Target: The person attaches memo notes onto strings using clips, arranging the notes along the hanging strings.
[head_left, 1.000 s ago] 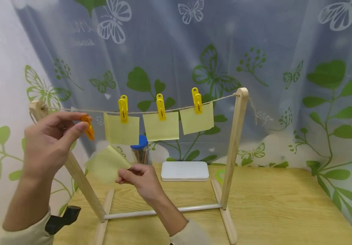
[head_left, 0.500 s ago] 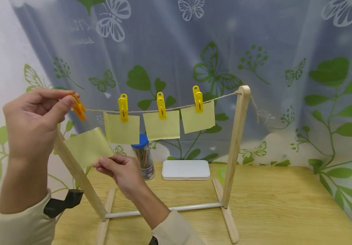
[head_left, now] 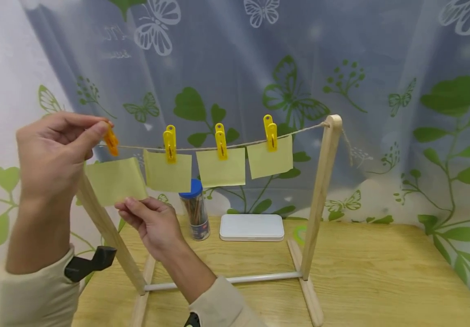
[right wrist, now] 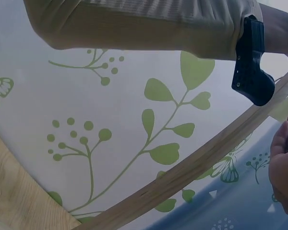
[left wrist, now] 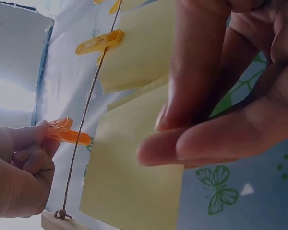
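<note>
My left hand point(head_left: 52, 156) pinches an orange clothespin point(head_left: 112, 140) by its handles, level with the left part of the twine point(head_left: 130, 147). In the left wrist view the clothespin point(left wrist: 69, 135) overlaps the twine; whether it clasps it, I cannot tell. Below, my right hand point(head_left: 157, 225) holds a yellow paper square point(head_left: 114, 180) by its lower right corner between thumb and fingers. The sheet's top edge lies just under the twine. To its right hang a first point(head_left: 168, 172), a second point(head_left: 222, 169) and a third yellow sheet point(head_left: 270, 156), each under a yellow clothespin point(head_left: 220, 141).
Wooden posts point(head_left: 320, 200) hold the twine, joined low down by a white bar point(head_left: 265, 277). Behind the frame, on the wooden table point(head_left: 382, 268), stand a blue-lidded jar point(head_left: 195, 211) of thin sticks, a white case point(head_left: 252, 227) and a green ring point(head_left: 299, 234). A patterned curtain point(head_left: 226, 54) hangs behind.
My right hand has moved left and up, bringing the paper square from low and tilted to nearly level under the twine. My left hand has raised the orange clothespin to the twine's height.
</note>
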A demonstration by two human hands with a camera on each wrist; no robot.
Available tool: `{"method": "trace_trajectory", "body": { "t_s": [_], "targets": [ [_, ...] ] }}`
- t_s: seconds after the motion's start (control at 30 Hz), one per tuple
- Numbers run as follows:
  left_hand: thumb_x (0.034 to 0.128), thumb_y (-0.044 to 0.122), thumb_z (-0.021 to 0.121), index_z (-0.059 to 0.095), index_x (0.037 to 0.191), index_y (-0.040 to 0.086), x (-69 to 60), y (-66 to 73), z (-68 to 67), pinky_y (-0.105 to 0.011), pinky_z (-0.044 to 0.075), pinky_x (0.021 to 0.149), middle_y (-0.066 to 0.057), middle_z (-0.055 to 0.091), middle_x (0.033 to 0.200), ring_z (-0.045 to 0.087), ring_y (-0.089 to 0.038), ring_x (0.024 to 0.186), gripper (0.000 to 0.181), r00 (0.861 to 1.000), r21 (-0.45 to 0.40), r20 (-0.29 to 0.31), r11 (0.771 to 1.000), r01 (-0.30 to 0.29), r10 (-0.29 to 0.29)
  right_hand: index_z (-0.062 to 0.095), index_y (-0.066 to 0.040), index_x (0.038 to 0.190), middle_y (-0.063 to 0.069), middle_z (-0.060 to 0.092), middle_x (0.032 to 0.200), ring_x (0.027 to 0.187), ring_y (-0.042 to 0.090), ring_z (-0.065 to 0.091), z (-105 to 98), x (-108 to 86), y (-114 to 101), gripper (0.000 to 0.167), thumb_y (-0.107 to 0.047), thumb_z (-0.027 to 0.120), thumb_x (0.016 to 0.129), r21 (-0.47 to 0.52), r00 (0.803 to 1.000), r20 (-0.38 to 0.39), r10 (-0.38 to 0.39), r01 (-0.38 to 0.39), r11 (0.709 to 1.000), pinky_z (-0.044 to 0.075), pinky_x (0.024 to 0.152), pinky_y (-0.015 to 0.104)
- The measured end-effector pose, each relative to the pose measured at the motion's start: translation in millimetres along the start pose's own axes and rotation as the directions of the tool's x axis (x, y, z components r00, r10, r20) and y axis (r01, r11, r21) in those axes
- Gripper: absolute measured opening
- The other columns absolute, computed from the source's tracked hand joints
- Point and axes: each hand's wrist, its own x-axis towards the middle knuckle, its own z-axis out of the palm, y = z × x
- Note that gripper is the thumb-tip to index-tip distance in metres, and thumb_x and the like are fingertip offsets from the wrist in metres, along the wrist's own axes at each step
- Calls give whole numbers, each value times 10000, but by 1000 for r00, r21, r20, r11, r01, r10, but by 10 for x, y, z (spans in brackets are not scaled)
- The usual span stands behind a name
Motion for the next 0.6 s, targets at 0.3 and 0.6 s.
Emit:
{"method": "trace_trajectory", "body": {
  "t_s": [0.3, 0.6],
  "targets": [
    [745, -61, 754, 720, 767, -56, -39, -18, -22, -140, 382, 442, -18, 730, 702, 508, -70, 469, 41, 998, 69, 29, 996, 58, -60, 658, -109, 727, -15, 702, 764, 765, 84, 683, 52, 22, 17, 249, 16, 563, 921, 44, 999, -43, -20, 22, 999, 553, 793, 222],
    [750, -68, 747, 729, 800, -60, -105, -24, -64, -145, 340, 426, -8, 732, 704, 492, -62, 475, 54, 997, 96, 40, 993, 69, -73, 671, -110, 720, -17, 706, 763, 775, 78, 684, 75, 6, 2, 276, 32, 549, 923, 68, 1000, -26, -17, 18, 998, 549, 770, 194]
  ]
}}
